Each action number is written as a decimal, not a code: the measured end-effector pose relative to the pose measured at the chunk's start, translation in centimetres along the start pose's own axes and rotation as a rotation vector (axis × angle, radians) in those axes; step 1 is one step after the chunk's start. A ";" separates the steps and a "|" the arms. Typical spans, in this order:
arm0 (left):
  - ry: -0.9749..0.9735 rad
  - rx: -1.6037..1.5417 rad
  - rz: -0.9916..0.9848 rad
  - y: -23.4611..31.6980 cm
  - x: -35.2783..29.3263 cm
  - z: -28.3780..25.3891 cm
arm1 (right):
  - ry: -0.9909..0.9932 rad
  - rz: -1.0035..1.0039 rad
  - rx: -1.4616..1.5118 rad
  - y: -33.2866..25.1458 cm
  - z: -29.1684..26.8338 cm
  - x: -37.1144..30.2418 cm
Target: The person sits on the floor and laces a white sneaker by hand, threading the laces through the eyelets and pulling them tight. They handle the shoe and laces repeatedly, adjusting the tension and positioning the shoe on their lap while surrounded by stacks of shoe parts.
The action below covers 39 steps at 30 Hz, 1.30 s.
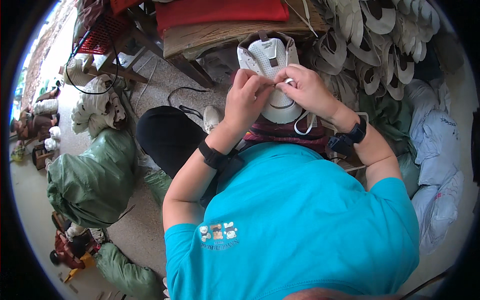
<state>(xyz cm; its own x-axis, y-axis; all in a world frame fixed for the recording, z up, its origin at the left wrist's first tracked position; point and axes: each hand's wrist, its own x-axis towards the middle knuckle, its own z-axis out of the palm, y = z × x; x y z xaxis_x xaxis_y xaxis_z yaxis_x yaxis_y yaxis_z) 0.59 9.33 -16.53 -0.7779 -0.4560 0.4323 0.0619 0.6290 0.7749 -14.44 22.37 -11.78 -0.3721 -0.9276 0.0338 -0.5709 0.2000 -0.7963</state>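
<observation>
L hand (244, 96): fingertips pinched, hold unclear | R hand (309, 91): pinched on flat wht lace (296, 125) | shoe (261, 54): wht mesh, rounded toe, by near edge of wood tbl (215, 41)

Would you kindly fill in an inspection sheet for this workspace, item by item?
Surface: wooden table, partly covered by a red cloth.
Job's things: pale shoe, toe nearest the blue shirt; white lace looped beside the toe.
Clutter: green sack at left; pale shoe-shaped pieces bunched at upper right; white bags below them.
Hands: left hand and right hand meet over the shoe, fingertips pinched; what lies between is too small to tell.
Cables: dark cord left of the shoe; whether it is a cable is unclear.
Surroundings: red basket at upper left; another person at lower left.
</observation>
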 end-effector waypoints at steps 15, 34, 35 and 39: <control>0.565 0.710 -0.297 -12.1 -10.7 -32.2 | -0.290 0.419 0.452 0.7 -4.5 -2.2; 0.137 -0.847 -0.610 -0.7 -0.1 -2.7 | 0.697 0.580 1.584 22.9 -10.8 -8.6; 0.155 -0.869 -0.619 -0.3 0.1 -1.6 | 0.798 0.612 1.603 25.0 -12.4 -10.1; 0.069 -0.832 -0.664 -0.1 -0.8 -0.1 | 1.009 0.643 1.769 29.9 -19.1 -17.8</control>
<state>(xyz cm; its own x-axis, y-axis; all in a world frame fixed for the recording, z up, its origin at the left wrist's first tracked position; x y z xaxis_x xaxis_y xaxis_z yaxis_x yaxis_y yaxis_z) 1.29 9.51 -16.92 -0.7771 -0.6009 -0.1872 0.0666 -0.3743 0.9249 -38.89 50.94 -24.66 -0.6927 -0.3046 -0.6538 0.6530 -0.6496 -0.3893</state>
